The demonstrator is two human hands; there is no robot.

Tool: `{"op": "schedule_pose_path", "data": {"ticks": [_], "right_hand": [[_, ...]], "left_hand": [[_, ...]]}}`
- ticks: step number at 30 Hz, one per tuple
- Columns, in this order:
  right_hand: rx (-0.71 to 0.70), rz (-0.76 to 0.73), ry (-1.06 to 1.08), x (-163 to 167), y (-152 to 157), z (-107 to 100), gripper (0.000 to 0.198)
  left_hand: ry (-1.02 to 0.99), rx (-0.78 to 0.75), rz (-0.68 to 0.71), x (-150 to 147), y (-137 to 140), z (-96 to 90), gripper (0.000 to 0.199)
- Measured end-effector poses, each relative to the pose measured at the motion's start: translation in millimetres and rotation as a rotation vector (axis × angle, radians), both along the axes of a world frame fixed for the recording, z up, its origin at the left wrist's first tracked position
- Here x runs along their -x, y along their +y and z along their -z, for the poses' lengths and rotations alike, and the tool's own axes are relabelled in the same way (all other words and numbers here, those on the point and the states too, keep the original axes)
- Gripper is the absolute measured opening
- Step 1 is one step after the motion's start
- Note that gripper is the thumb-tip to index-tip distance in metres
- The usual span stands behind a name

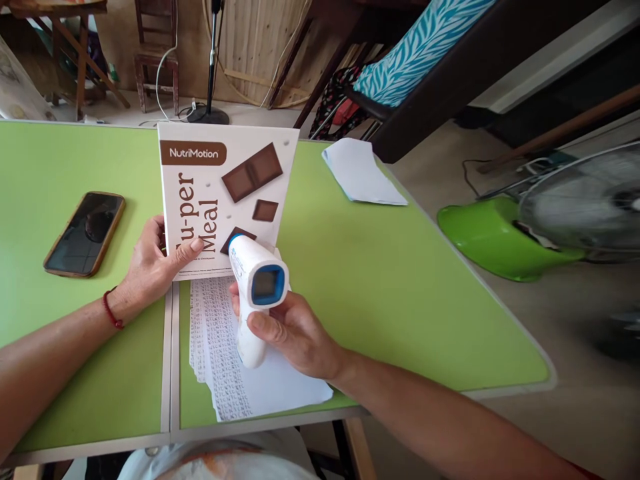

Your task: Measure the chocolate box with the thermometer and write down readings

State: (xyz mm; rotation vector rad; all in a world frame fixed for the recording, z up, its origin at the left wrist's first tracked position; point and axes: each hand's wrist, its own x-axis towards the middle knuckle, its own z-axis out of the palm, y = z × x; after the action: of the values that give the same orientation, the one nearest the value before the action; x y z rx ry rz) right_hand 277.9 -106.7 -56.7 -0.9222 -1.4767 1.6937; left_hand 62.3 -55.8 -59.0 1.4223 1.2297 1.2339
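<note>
My left hand (160,263), with a red cord bracelet at the wrist, grips a white and brown box (200,200) by its lower left edge, thumb across the front. "NutriMotion" and chocolate pieces are printed on its face, which is tilted up toward me. In my right hand (295,330) is a white and blue infrared thermometer (253,337), held by its handle. Its grey screen faces me and its front end points at the box's lower part. Beneath both lie printed paper sheets (280,383), partly hidden by the box and right hand.
A phone (85,233) lies at left on the green folding table (400,307), which has a metal seam. Folded white papers (363,173) rest near its far right edge. Beyond stand a green-based fan (500,237), a black stand (209,113) and a wooden chair (157,63).
</note>
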Motion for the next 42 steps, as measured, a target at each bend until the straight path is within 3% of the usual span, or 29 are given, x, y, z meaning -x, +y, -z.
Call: {"op": "schedule_pose_path", "data": {"ticks": [32, 37, 42], "right_hand": [[0.028, 0.007, 0.05, -0.4, 3.4, -4.5, 0.039], [-0.073, 0.072, 0.002, -3.8, 3.6, -5.4, 0.038], [-0.271, 0.323, -0.142, -23.2, 21.4, -7.8, 0.033]], "left_hand": [[0.029, 0.016, -0.034, -1.2, -1.6, -1.5, 0.057], [0.009, -0.039, -0.018, 0.9, 0.1, -0.4, 0.052], [0.003, -0.198, -0.074, 7.2, 8.1, 1.3, 0.051]]}}
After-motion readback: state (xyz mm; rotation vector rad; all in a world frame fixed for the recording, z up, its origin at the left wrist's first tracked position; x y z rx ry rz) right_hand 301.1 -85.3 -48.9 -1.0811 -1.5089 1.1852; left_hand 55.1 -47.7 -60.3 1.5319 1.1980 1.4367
